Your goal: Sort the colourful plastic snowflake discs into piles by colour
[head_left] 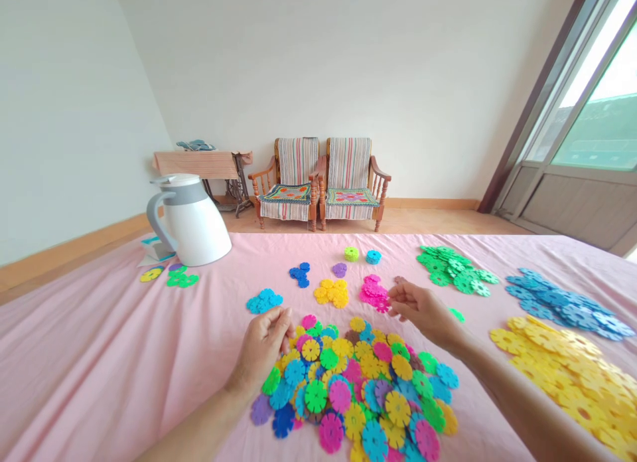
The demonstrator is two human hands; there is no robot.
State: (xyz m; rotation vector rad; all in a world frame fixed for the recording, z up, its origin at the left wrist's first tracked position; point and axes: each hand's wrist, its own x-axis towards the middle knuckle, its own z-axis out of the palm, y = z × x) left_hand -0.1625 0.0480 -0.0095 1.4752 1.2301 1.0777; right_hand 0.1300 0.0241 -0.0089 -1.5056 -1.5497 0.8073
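One mixed pile of notched plastic discs (353, 371) lies at four o'clock from the left hand (265, 339) and between seven and eight from the right hand (425, 309), which is just beside the pink discs (373, 293) at nine o'clock. Both curl half-closed; whether either holds anything cannot be told.

Front centre on worktop (99, 369): disc heap (341, 395). Left hand (266, 336) at heap's rear left edge; right hand (415, 309) behind heap, toward right, next to rightmost of small disc clusters (332, 293). Clusters scattered behind heap; farther back, two disc stacks (351, 253) side by side. Along right: three large disc piles (567, 306), receding back and leftward. Rear left: jug (194, 223), packet (158, 251) just left of it, loose discs (182, 278) before both. Beyond worktop, on floor: two armchairs (351, 176), side table (199, 163) left of them. Far right: door (577, 196).
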